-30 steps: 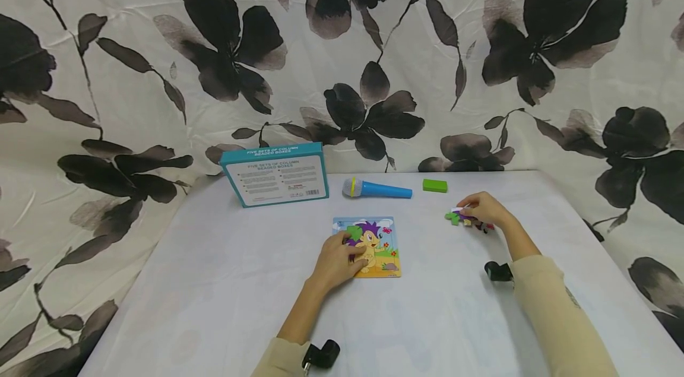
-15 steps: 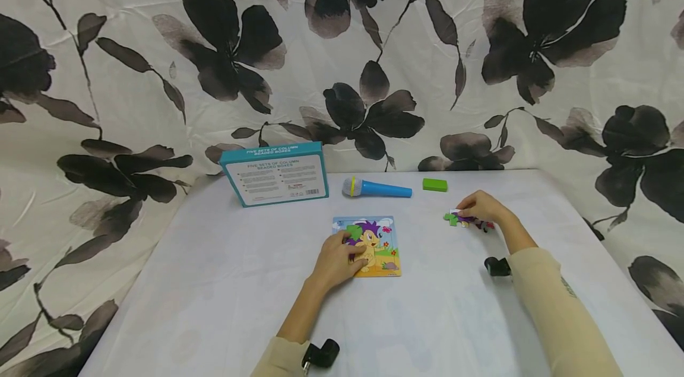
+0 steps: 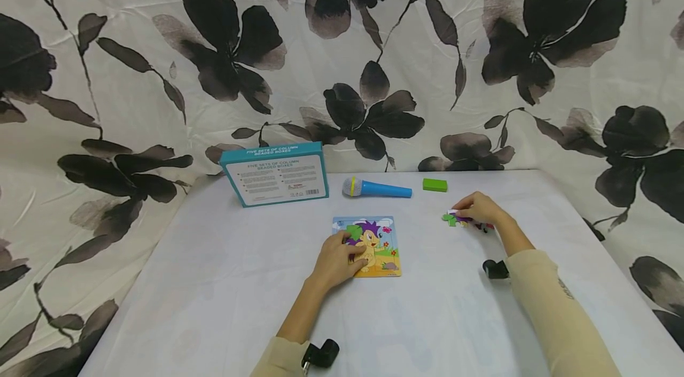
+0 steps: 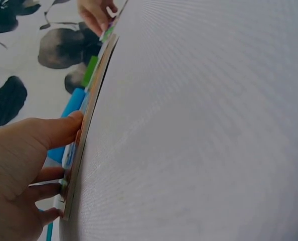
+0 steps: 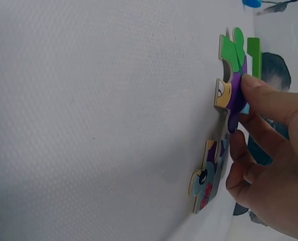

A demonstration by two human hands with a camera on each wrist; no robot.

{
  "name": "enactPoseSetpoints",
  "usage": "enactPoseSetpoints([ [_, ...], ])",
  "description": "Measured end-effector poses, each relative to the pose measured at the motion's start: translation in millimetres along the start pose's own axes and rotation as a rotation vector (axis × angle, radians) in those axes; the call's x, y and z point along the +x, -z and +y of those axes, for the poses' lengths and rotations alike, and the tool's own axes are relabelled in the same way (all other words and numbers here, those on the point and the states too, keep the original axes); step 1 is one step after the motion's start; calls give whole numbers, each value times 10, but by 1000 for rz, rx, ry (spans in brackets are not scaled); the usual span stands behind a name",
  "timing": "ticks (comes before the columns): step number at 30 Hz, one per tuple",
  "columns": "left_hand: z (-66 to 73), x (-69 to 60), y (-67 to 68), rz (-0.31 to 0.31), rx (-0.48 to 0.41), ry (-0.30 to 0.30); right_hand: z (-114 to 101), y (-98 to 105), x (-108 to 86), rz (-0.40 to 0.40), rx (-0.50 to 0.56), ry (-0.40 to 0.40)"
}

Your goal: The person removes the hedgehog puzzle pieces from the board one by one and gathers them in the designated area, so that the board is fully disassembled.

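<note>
A square cartoon jigsaw puzzle with a purple-haired animal lies flat on the white table. My left hand rests on its left part, thumb and fingertips spread apart on the face and covering some of the picture. In the left wrist view the puzzle board shows edge-on under those fingers. Farther right, my right hand pinches a green, purple and yellow puzzle piece between thumb and fingers. Another puzzle piece, blue and red with a printed eye, lies on the table below that hand.
Behind the puzzle lie a blue toy microphone and a green block. At the back left a teal box stands upright. A floral cloth hangs along the table's back edge.
My right hand has shifted slightly left with the green and purple puzzle piece. My left hand and the puzzle board stay in place.
</note>
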State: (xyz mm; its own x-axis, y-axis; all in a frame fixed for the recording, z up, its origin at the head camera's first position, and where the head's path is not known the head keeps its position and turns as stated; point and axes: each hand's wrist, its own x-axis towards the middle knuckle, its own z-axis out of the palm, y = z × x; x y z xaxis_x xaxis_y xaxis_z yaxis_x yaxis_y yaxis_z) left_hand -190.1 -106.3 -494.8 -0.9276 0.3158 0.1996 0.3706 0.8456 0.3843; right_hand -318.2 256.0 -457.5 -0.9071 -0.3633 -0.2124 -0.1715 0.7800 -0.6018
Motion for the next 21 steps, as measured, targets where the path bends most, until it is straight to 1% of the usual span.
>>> enactPoseSetpoints([
  [5, -2, -6, 4, 7, -1, -10, 6, -12, -3, 0, 5, -5],
  [12, -3, -6, -4, 16, -7, -9, 2, -9, 5, 32, -5, -23],
  [16, -1, -6, 1, 8, 1, -7, -11, -15, -7, 38, -6, -44],
  [21, 4, -11, 8, 1, -9, 2, -9, -28, -23, 38, -4, -48],
])
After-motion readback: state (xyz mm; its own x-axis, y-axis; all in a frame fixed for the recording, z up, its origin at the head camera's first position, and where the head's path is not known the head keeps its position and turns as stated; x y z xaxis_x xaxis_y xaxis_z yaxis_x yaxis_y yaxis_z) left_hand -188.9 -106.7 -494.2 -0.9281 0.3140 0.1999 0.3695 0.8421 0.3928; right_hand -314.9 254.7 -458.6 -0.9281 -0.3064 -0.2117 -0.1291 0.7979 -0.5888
